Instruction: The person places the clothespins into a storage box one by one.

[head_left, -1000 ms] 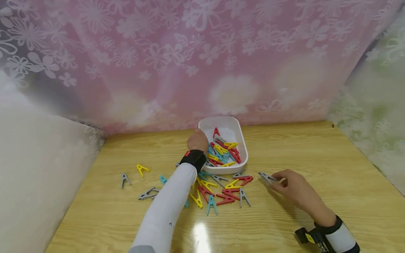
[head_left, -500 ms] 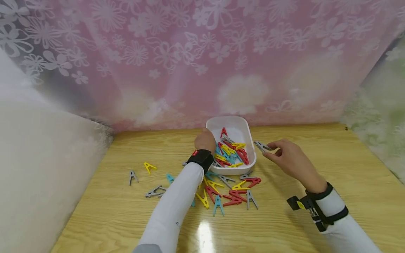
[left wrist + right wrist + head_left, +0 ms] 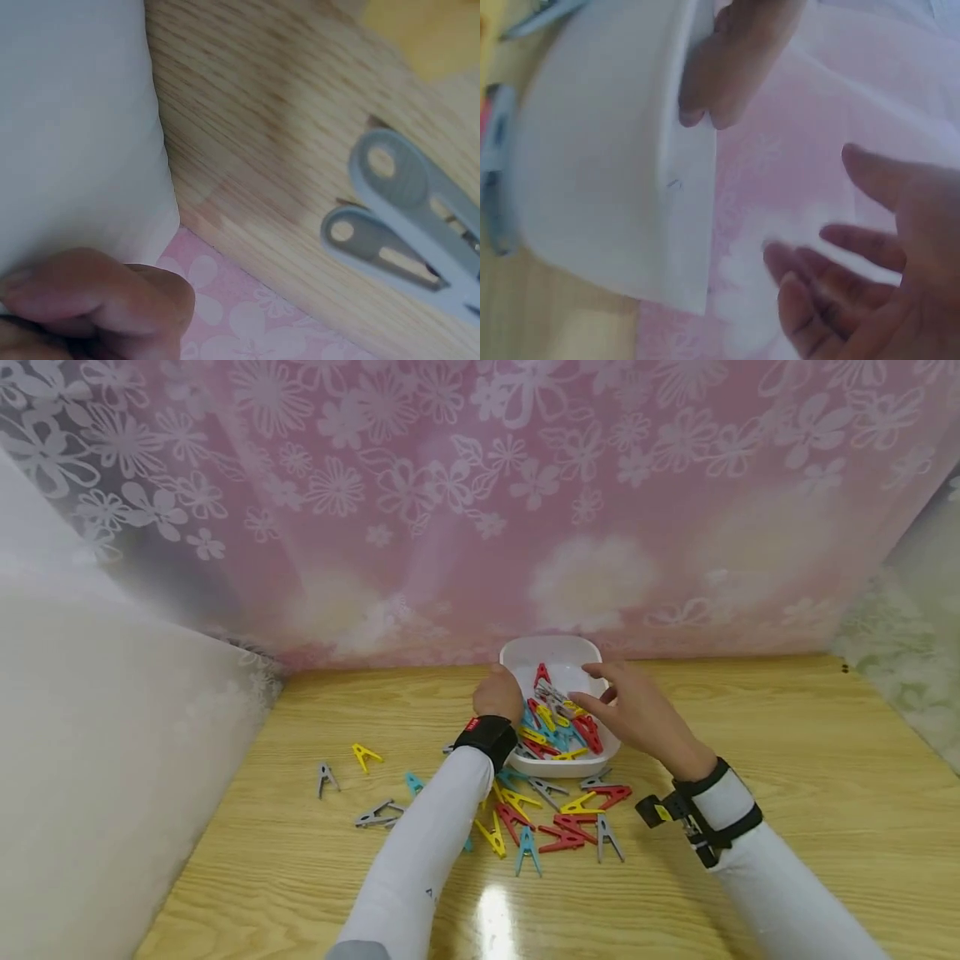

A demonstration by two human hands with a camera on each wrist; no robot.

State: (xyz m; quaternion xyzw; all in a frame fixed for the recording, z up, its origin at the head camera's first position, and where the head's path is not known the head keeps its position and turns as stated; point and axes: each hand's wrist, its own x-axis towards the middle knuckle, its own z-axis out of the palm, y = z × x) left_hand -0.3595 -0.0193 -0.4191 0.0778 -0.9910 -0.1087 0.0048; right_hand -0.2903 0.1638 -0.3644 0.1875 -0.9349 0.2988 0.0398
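Observation:
My left hand (image 3: 498,695) grips the left rim of a white plastic bin (image 3: 558,768); its curled fingers (image 3: 705,90) show over the rim in the right wrist view. Red, yellow, blue and grey clothespins lie piled inside, among them a red clothespin (image 3: 587,733). Above the bin's right side is my right hand (image 3: 637,710), thumb and fingers spread apart with nothing between them. A grey clothespin (image 3: 561,706) is just below its fingertips, on top of the pile. In the left wrist view, grey clothespins (image 3: 405,202) lie on the table near the bin wall (image 3: 75,127).
Several loose clothespins lie in front of the bin, including a blue clothespin (image 3: 527,850) and a red clothespin (image 3: 562,838). Farther left are a yellow clothespin (image 3: 367,757) and a grey clothespin (image 3: 326,779). A pink floral cloth (image 3: 420,568) hangs behind the wooden table (image 3: 750,735).
My right hand has moved left and away from me, from the table to over the bin, and let go of the grey clothespin it was pinching. My left hand keeps its hold on the rim.

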